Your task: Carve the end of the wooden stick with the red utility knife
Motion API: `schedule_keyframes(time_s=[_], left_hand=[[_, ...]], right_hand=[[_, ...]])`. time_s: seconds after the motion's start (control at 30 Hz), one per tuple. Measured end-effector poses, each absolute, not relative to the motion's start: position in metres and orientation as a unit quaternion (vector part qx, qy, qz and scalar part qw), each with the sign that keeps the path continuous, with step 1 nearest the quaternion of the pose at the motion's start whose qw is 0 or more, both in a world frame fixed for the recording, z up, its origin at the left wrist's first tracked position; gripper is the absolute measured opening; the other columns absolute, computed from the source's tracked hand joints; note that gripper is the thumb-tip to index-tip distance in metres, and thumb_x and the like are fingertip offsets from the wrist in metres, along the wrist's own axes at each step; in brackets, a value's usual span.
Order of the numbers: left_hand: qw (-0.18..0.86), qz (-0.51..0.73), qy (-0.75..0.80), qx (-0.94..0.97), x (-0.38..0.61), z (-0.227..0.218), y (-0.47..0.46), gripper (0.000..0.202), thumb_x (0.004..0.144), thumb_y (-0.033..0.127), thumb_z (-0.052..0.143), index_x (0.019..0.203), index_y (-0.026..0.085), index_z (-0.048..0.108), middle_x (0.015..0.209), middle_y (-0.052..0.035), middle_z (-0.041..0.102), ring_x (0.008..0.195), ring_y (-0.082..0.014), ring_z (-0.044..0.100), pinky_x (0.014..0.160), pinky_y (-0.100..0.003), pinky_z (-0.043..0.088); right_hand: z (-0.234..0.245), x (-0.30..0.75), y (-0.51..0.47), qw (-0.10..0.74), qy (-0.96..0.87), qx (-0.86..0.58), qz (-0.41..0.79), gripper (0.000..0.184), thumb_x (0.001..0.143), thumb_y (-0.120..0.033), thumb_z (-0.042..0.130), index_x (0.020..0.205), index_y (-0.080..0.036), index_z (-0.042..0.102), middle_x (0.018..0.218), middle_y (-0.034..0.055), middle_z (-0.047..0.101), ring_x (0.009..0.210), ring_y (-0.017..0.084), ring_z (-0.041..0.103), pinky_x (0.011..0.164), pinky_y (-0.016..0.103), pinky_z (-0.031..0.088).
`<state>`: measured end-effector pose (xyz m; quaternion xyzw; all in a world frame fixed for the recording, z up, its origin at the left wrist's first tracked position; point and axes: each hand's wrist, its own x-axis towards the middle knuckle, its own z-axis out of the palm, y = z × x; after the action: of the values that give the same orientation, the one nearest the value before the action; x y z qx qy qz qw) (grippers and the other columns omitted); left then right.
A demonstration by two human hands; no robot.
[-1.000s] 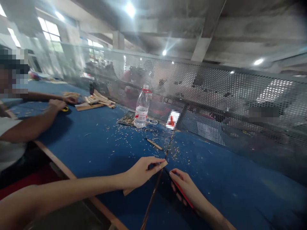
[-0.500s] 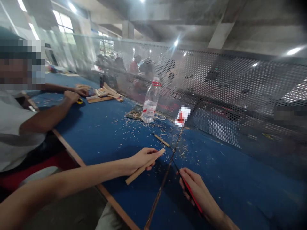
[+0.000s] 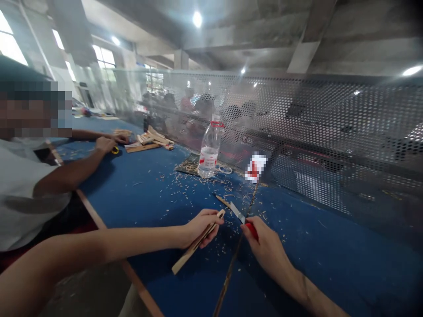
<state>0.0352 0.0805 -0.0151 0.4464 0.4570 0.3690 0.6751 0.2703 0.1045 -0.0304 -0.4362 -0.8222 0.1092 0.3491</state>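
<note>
My left hand [image 3: 203,228] is shut on a long, thin wooden strip [image 3: 193,246], whose lower end sticks out past my palm toward the table edge. My right hand [image 3: 267,248] grips a red-handled utility knife [image 3: 250,230]. Its bare steel blade [image 3: 237,212] points up and left, a short gap from the strip's upper end. A short loose wooden stick [image 3: 222,201] lies on the blue work table [image 3: 307,246] just beyond the blade, among scattered wood shavings [image 3: 194,185].
A co-worker's hands [image 3: 107,143] rest by a small yellow object [image 3: 115,150], near a pile of wooden strips [image 3: 148,141]. A water bottle [image 3: 209,152] stands on a dark mat beside a blurred card [image 3: 256,167]. Perforated metal mesh [image 3: 330,123] runs along the table's far side.
My right hand has moved up toward my left, bringing the knife blade into view near the strip. My left hand has turned the strip, and the view has swung slightly.
</note>
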Motion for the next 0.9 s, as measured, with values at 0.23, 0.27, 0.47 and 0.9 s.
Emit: schedule_keyframes(time_s=[0.23,0.27,0.47,0.9], left_hand=[[0.643,0.282,0.48,0.526,0.046,-0.012,0.074,0.03,0.08,0.045,0.07,0.087,0.024,0.049,0.046,0.0102,0.05,0.03,-0.0084,0.035,0.028,-0.015,0.027],[0.644,0.274,0.482,0.527,0.047,-0.011,0.074,0.03,0.082,0.045,0.07,0.09,0.024,0.05,0.047,0.0107,0.05,0.03,-0.0084,0.035,0.028,-0.015,0.028],[0.711,0.195,0.397,0.546,0.03,-0.002,0.07,0.048,0.085,0.056,0.075,0.108,0.025,0.046,0.055,0.0095,0.058,0.035,-0.0088,0.04,0.031,-0.016,0.034],[0.712,0.195,0.394,0.547,0.03,0.0,0.059,0.045,0.092,0.058,0.07,0.1,0.026,0.039,0.057,0.0113,0.052,0.042,-0.0073,0.039,0.04,-0.018,0.034]], right_hand=[[-0.042,0.268,0.104,0.344,-0.826,-0.442,0.067,0.038,0.106,-0.057,0.039,0.09,-0.027,0.058,0.056,-0.0046,0.063,0.047,0.018,0.062,0.051,0.028,0.037],[-0.041,0.269,0.102,0.34,-0.83,-0.437,0.063,0.04,0.106,-0.058,0.039,0.086,-0.028,0.055,0.053,-0.0057,0.059,0.044,0.017,0.059,0.05,0.028,0.035],[-0.03,0.27,0.09,0.28,-0.887,-0.367,-0.016,0.037,0.109,-0.047,0.036,0.081,-0.027,0.05,0.056,-0.0045,0.062,0.047,0.016,0.062,0.05,0.027,0.031],[-0.025,0.259,0.079,0.27,-0.9,-0.341,-0.012,0.039,0.11,-0.041,0.039,0.077,-0.026,0.055,0.06,-0.0028,0.066,0.045,0.013,0.061,0.049,0.03,0.03]])
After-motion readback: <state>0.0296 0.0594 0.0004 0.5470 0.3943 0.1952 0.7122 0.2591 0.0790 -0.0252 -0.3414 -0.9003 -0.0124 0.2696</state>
